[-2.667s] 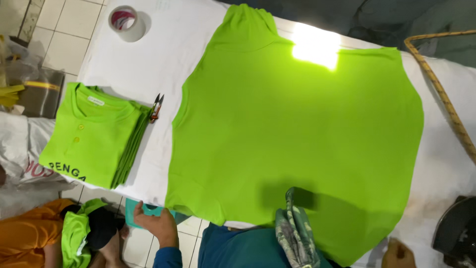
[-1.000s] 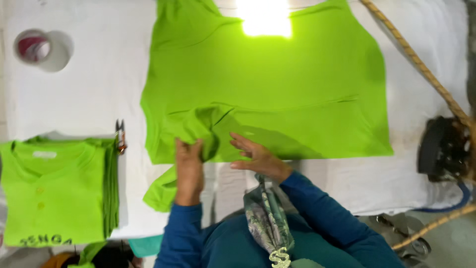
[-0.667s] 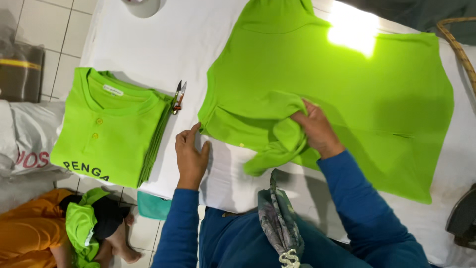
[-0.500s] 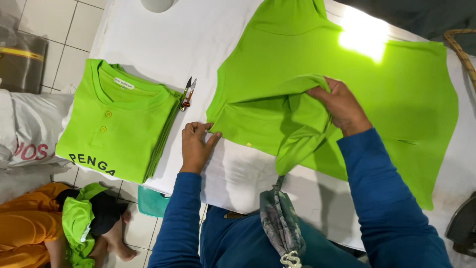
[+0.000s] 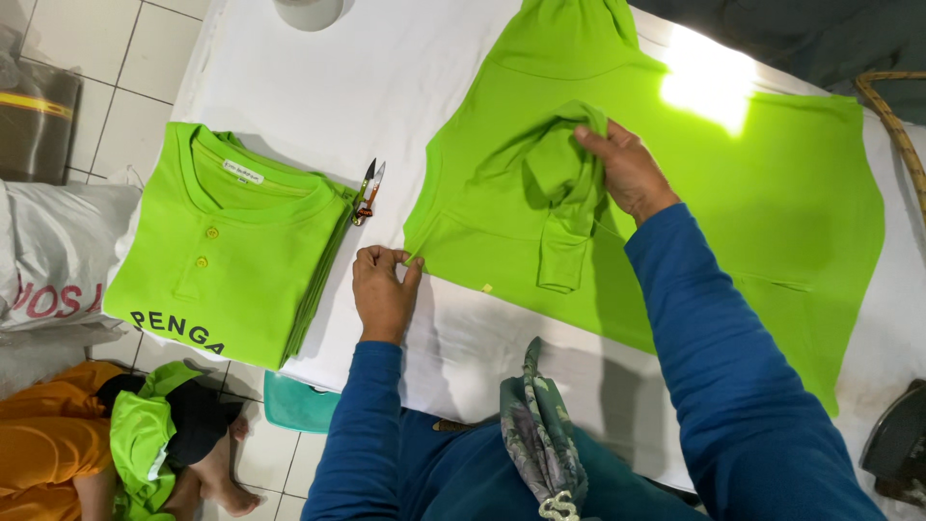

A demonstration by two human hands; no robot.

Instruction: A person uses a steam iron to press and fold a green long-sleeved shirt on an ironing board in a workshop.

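Lime-green shirt lies spread flat on the white-covered worktop, collar end toward the far edge, w/ a bright light patch on the upper back. Its sleeve is lifted and folded inward over the body, cuff end hanging down toward the near hem.

Right hand is closed on the bunched sleeve cloth near the shoulder seam, thumb and fingers pinching a fold. Left hand sits at the shirt's near left corner, fingers curled, pinching the hem edge and pressing it to the worktop.

Handling, as a judgement: thin knit, light, soft, no stiffness at all; it drapes and creases wherever it's gripped. Not fragile, not slippery on the cloth cover, but it drags and wrinkles if pulled from 1 point. Best holds look like seams, hem corners and the cuff, 2 points at once, kept taut.

Just left of the left hand: small thread snips lying on the worktop, touching the edge of a stack of folded green shirts, buttoned placket up, dark lettering at the near edge. A round white container sits at the far edge, partly cut off. Dark iron at far right, near the edge. Patterned scarf hangs from the person's chest. Below the worktop, on the tiled floor: white sack, teal stool, another person in orange holding green cloth.
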